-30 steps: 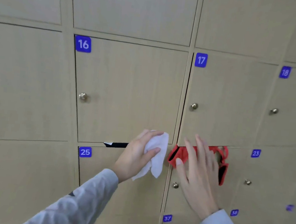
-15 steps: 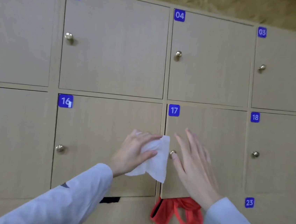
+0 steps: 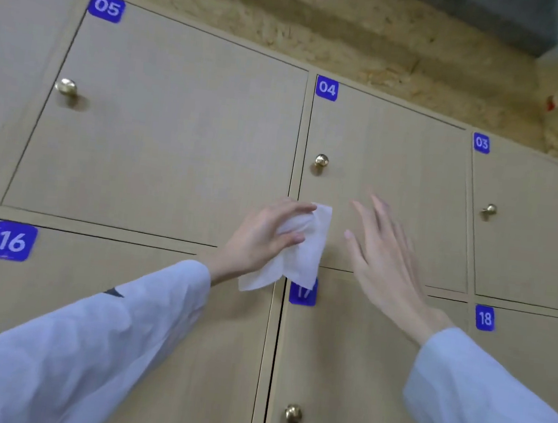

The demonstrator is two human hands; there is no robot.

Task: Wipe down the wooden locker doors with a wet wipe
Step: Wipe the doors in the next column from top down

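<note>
The left hand (image 3: 261, 237) pinches the limp, light wet wipe (image 3: 296, 247), best bunched flat against door 04 (image 3: 393, 195); right hand (image 3: 383, 256) spread open.

Locker doors (image 3: 175, 131) matt pale wood-grain, knobs (image 3: 321, 160) shiny brass-look metal, wet wipe (image 3: 304, 248) thin white cloth-like, wall above (image 3: 375, 32) rough.

The white wet wipe (image 3: 304, 248) is hanging crumpled, overlapping the lower left corner of locker door 04 (image 3: 393, 189) and the label of door 17 (image 3: 340, 372). The light wooden doors are sitting closed, each bearing a blue number label and a brass knob.
</note>
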